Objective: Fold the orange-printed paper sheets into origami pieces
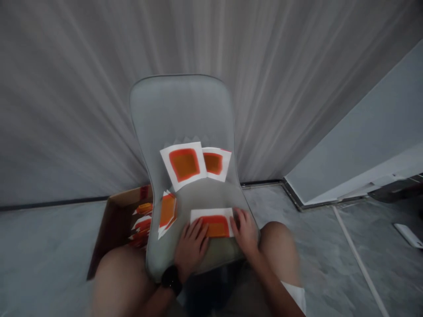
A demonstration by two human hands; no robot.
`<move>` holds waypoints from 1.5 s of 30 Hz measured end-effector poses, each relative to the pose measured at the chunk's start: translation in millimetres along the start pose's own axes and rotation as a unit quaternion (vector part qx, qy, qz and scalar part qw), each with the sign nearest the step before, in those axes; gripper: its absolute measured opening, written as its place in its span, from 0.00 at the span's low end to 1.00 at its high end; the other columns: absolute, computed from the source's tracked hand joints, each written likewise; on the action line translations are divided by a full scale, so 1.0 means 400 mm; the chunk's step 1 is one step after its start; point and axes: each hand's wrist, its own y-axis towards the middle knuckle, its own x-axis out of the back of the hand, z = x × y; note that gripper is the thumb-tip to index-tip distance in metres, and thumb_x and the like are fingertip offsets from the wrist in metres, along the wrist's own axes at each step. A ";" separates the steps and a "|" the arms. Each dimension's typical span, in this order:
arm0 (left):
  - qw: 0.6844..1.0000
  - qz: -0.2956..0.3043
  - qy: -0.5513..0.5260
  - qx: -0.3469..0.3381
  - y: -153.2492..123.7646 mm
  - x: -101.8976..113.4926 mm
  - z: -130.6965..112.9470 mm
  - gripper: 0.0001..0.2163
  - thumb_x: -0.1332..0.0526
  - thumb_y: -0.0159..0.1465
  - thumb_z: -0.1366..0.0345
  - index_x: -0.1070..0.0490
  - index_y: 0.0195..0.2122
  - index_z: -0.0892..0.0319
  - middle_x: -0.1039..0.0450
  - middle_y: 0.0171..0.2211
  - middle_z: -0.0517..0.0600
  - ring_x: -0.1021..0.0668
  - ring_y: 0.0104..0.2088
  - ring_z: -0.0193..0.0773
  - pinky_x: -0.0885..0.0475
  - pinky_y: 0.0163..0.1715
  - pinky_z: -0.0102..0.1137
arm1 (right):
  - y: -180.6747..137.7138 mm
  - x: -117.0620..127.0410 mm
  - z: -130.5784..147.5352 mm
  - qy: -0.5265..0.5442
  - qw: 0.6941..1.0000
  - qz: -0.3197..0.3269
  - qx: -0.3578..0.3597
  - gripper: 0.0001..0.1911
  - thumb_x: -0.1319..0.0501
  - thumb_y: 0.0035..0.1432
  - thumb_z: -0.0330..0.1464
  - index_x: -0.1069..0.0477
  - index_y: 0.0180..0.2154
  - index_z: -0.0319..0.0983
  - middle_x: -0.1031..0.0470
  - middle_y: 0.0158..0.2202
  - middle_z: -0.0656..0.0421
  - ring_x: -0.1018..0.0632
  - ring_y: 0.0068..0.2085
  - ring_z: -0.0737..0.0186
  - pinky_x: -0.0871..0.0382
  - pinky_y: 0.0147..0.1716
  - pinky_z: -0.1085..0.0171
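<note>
Head view: left hand [191, 246] and right hand [243, 233] are pressing a card [214, 225], fingers [197, 230] apart. Slipping is risking creases.

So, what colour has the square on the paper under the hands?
The square is orange with a red border, best seen in the head view.

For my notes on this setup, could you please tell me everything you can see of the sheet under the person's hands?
The sheet is a white rectangle, paper-like in look, printed with an orange square bordered in red-orange. It lies flat, long side across, on the pale grey chair, towards the person. The left hand rests over its left end, and the right hand lies on its right end. Together they hide part of the sheet.
</note>
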 end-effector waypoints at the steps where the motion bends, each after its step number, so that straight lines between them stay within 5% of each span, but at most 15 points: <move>1: 1.000 0.001 0.000 0.000 -0.001 0.000 0.000 0.20 0.45 0.75 0.61 0.28 0.66 0.54 0.30 0.68 0.54 0.30 0.69 0.48 0.41 0.72 0.50 | -0.020 -0.006 -0.011 0.000 0.998 -0.025 0.050 0.24 0.49 0.75 0.43 0.26 0.61 0.39 0.22 0.52 0.46 0.19 0.49 0.51 0.24 0.46 0.56; 4: 1.000 -0.004 -0.001 0.002 -0.001 -0.003 -0.003 0.20 0.45 0.75 0.62 0.28 0.66 0.54 0.31 0.68 0.54 0.30 0.70 0.48 0.41 0.72 0.49 | -0.069 -0.012 -0.024 -0.020 0.986 -0.039 0.164 0.24 0.46 0.74 0.41 0.29 0.65 0.42 0.24 0.59 0.46 0.23 0.58 0.47 0.24 0.53 0.51; 9: 1.000 -0.003 -0.004 0.006 -0.003 -0.012 -0.002 0.21 0.45 0.74 0.62 0.29 0.66 0.54 0.32 0.69 0.55 0.30 0.69 0.49 0.40 0.71 0.50 | -0.083 -0.014 -0.013 -0.039 0.970 0.008 0.239 0.24 0.43 0.72 0.37 0.30 0.66 0.42 0.27 0.66 0.49 0.28 0.66 0.46 0.32 0.65 0.44; 45: 0.996 -0.027 -0.065 0.059 -0.008 -0.020 -0.024 0.20 0.45 0.74 0.62 0.27 0.65 0.54 0.33 0.70 0.55 0.31 0.70 0.49 0.41 0.72 0.51 | -0.080 -0.033 -0.034 -0.058 0.966 0.017 0.253 0.28 0.43 0.69 0.33 0.32 0.68 0.42 0.28 0.67 0.50 0.26 0.66 0.47 0.30 0.66 0.43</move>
